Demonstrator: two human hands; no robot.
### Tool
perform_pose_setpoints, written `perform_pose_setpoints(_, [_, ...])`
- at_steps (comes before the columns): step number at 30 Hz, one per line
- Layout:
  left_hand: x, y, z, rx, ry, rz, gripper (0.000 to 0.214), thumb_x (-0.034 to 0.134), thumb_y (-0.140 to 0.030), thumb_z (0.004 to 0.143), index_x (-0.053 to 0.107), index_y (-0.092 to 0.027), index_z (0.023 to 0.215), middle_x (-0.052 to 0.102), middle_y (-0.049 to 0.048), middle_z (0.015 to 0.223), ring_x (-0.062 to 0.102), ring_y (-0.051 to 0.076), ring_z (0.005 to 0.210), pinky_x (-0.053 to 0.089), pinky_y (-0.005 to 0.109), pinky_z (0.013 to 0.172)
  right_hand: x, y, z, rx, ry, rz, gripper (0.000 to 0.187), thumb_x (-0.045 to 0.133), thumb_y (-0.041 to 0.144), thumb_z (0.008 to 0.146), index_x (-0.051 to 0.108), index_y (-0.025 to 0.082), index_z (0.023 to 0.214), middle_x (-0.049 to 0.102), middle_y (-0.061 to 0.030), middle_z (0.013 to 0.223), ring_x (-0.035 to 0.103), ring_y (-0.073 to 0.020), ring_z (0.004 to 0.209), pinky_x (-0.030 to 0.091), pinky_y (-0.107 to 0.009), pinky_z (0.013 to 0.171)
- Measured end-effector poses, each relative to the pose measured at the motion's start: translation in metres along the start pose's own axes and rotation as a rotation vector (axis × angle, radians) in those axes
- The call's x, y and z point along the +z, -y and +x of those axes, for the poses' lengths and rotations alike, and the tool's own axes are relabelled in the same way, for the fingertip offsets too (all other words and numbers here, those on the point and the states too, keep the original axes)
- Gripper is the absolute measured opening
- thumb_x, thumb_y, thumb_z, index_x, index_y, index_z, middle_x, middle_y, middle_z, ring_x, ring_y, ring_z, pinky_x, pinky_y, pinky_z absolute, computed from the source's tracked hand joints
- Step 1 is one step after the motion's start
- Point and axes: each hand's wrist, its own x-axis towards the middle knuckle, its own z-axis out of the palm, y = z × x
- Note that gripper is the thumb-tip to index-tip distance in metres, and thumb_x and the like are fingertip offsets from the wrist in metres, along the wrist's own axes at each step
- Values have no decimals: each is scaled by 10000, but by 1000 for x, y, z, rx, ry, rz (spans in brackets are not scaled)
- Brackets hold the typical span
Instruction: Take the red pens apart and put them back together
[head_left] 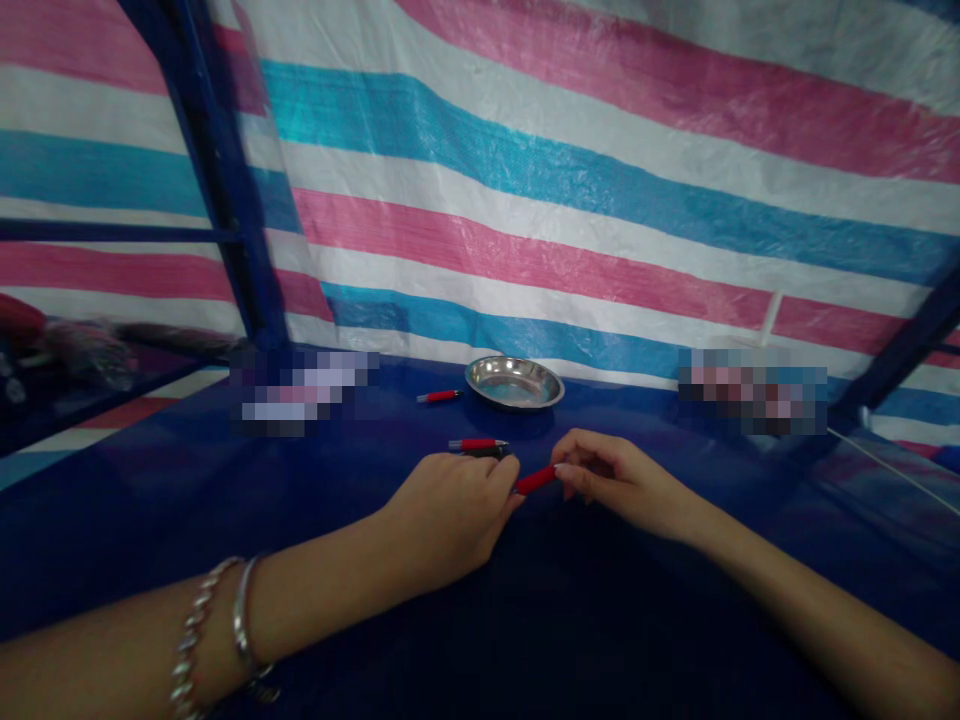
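A short red pen piece (pixel 535 481) spans the gap between my two hands, low over the blue table (pixel 225 500). My left hand (pixel 450 510) is curled closed at its left end. My right hand (pixel 611 478) pinches its right end with closed fingers. Just beyond my left hand lies a red pen with a dark part beside it (pixel 478 446). Another red pen (pixel 439 396) lies further back, left of a shiny metal dish (pixel 514 383). Silver bracelets circle my left wrist.
A striped pink, white and blue tarp forms the back wall. Dark blue frame posts stand at the left (pixel 217 180) and right. A side shelf at the far left holds dark clutter (pixel 60 355). Two blurred patches sit at the table's back.
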Motion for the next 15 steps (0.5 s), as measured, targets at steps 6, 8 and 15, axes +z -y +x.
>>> perform_pose_setpoints(6, [0, 0, 0, 12, -17, 5, 164, 334, -239, 845, 468, -154, 805, 596, 49, 725, 581, 208, 611, 446, 319, 506, -2, 1, -1, -25, 29, -115, 251, 416, 330, 823, 521, 151, 682, 532, 4, 625, 471, -89, 569, 350, -203, 532])
perform_pose_setpoints(8, [1, 0, 0, 28, -25, 8, 144, 346, -219, 838, 468, -154, 798, 593, 42, 714, 578, 199, 604, 444, 309, 505, -2, 1, -1, -27, 37, -138, 301, 379, 347, 838, 518, 149, 658, 531, 1, 613, 475, -90, 567, 352, -204, 532])
perform_pose_setpoints(15, [1, 1, 0, 3, -22, 18, 155, 345, -226, 841, 474, -157, 791, 592, 46, 697, 580, 202, 602, 438, 304, 503, -2, 3, -1, -28, 50, -143, 280, 393, 341, 832, 530, 151, 678, 536, -3, 616, 474, -95, 559, 349, -207, 516])
